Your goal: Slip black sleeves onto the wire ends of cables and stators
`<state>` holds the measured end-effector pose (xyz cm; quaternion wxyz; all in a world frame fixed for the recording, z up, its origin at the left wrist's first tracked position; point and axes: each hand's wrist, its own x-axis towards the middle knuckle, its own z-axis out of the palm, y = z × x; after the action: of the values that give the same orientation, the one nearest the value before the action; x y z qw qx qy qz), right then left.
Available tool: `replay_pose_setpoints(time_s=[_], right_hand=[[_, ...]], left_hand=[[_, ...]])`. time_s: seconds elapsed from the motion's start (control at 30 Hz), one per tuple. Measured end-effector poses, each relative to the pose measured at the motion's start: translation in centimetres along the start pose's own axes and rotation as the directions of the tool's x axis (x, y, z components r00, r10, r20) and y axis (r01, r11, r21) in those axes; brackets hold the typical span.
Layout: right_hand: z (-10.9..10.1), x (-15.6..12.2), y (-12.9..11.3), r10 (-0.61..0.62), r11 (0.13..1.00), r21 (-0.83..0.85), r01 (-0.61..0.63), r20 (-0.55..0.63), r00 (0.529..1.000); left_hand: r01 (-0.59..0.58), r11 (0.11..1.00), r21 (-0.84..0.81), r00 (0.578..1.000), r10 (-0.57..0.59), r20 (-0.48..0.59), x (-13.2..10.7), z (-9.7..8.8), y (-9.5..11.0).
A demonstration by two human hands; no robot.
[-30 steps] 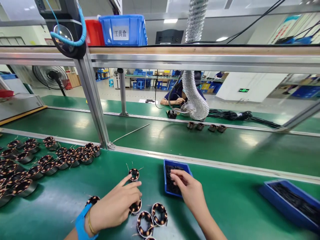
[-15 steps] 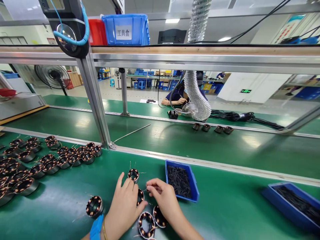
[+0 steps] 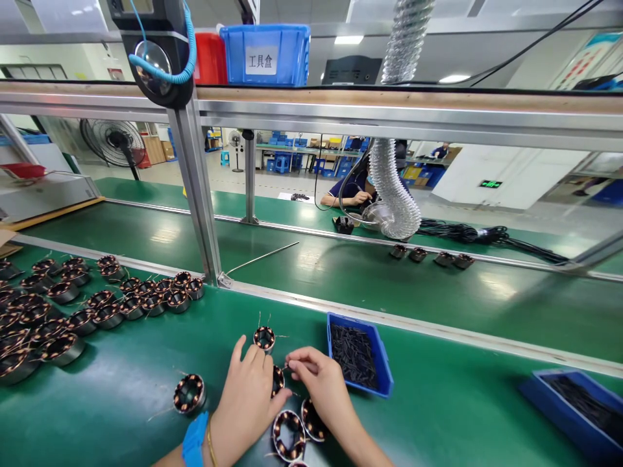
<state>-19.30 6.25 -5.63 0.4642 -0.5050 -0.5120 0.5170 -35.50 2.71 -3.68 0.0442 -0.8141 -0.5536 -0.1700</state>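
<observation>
My left hand (image 3: 250,395) is wrapped around a wound copper stator (image 3: 277,380) on the green mat, gripping it. My right hand (image 3: 318,386) is pinched just beside it, fingertips at the stator's top; what it pinches is too small to name. More stators lie around the hands: one (image 3: 263,338) just beyond my left fingers, one (image 3: 189,393) to the left, one (image 3: 289,435) and another (image 3: 311,420) under my wrists. A small blue tray (image 3: 383,366) of black sleeves sits right of my right hand.
Many stators (image 3: 97,308) crowd the mat at left. A second blue tray (image 3: 574,402) lies at far right. An aluminium frame post (image 3: 199,188) and rail divide the bench from a conveyor carrying several stators (image 3: 431,257). A person works beyond a silver duct hose (image 3: 392,188).
My right hand left the small blue tray and came to the stator held in my left hand, then stayed there pinched. The camera shifted slightly.
</observation>
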Motion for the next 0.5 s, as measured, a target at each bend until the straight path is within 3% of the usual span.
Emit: replay_pose_setpoints(time_s=[0.5], right_hand=[[-0.05,-0.05,0.71,-0.02,0.99,-0.138,0.028,0.06,0.998]], left_hand=[[0.027,1.0,-0.012,1.0,-0.027,-0.008,-0.05,0.11,0.12]])
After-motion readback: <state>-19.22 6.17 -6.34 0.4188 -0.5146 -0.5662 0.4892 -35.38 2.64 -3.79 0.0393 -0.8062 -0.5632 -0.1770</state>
